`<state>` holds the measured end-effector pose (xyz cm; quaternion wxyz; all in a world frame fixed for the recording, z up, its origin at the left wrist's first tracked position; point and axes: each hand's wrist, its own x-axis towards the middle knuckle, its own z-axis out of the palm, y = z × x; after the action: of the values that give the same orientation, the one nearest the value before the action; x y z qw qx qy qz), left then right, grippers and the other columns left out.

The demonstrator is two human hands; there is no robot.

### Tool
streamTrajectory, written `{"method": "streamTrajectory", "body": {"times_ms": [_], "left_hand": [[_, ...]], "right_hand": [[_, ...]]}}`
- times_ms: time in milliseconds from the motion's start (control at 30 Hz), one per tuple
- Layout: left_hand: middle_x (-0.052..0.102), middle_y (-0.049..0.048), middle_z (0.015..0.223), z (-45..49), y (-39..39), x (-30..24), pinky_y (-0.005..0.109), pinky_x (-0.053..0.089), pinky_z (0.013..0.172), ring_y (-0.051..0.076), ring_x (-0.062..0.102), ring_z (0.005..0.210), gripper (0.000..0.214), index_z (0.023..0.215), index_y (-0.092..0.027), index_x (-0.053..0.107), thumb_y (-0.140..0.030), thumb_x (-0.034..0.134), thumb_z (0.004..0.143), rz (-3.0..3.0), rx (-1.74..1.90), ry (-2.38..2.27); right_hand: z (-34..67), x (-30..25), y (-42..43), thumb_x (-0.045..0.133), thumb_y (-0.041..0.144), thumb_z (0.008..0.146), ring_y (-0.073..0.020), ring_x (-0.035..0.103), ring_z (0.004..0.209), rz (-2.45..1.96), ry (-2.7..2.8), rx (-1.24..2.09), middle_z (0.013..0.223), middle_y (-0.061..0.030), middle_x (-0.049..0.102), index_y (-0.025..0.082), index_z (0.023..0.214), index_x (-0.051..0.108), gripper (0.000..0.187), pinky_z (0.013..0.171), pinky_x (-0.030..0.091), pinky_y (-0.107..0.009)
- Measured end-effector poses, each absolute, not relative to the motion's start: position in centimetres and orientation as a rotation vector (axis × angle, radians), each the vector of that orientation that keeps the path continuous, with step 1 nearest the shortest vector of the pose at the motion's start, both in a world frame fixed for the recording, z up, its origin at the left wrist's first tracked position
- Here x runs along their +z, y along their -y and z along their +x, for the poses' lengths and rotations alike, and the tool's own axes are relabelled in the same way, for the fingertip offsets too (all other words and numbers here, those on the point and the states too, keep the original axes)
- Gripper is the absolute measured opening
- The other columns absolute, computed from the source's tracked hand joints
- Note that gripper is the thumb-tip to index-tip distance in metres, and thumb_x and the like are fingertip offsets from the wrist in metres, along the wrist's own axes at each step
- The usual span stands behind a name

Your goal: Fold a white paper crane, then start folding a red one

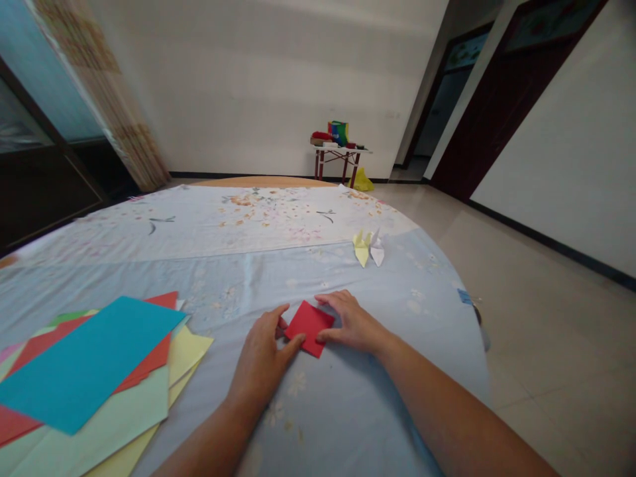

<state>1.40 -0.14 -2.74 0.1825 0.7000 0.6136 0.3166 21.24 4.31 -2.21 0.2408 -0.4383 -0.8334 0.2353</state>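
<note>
Head camera view showed us, far to the left of our left hand [261, 351], a loose stack of coloured sheets [94, 371]. This hand lay flat, fingers together, its thumb and forefinger touching the left corner of the small red paper [309, 326] on the tablecloth [248, 265]. Our right hand [350, 322] pressed the paper's right edge with flat fingers. The paper looked already folded small, though more folds seemed left. Beyond the right hand stood two finished paper figures [368, 248].
</note>
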Motion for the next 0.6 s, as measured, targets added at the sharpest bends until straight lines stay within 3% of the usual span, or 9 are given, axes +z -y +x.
{"method": "streamTrajectory", "body": {"times_ms": [100,267,467,600], "left_hand": [[0.060,0.0030,0.083,1.29,0.09,-2.63,0.035,0.049,0.073,0.018,0.059,0.074,0.041,0.112,-0.016,0.052,-0.038,0.049,0.078,1.822,0.986,-1.691],[0.064,0.0052,0.089,1.44,0.46,-2.41,0.035,0.048,0.076,0.019,0.061,0.082,0.036,0.109,-0.017,0.054,-0.037,0.044,0.081,1.768,1.043,-1.668],[0.065,0.0074,0.095,1.65,0.56,-2.47,0.037,0.048,0.080,0.020,0.061,0.087,0.036,0.108,-0.016,0.055,-0.036,0.045,0.080,1.788,1.054,-1.672],[0.065,0.0070,0.092,1.49,0.42,-2.37,0.037,0.048,0.080,0.020,0.061,0.086,0.036,0.108,-0.016,0.055,-0.037,0.043,0.081,1.742,1.038,-1.721]], "right_hand": [[20.98,-2.22,-4.39,0.074,0.037,0.061,-0.0217,0.047,0.103,-1.102,2.265,0.657,0.112,-0.0093,0.056,0.017,0.119,0.050,0.065,0.092,0.035,-0.037],[20.84,-2.12,-4.24,0.069,0.034,0.069,-0.0198,0.048,0.103,-1.053,2.238,0.687,0.109,-0.0081,0.057,0.018,0.120,0.050,0.057,0.092,0.037,-0.035],[20.58,-2.05,-3.88,0.069,0.053,0.062,-0.0241,0.043,0.109,-1.094,2.357,0.659,0.118,-0.0107,0.053,0.018,0.126,0.045,0.077,0.094,0.033,-0.039],[20.36,-1.90,-3.66,0.069,0.053,0.061,-0.0222,0.044,0.106,-1.040,2.418,0.607,0.117,-0.0079,0.056,0.019,0.126,0.045,0.077,0.093,0.032,-0.036]]}}
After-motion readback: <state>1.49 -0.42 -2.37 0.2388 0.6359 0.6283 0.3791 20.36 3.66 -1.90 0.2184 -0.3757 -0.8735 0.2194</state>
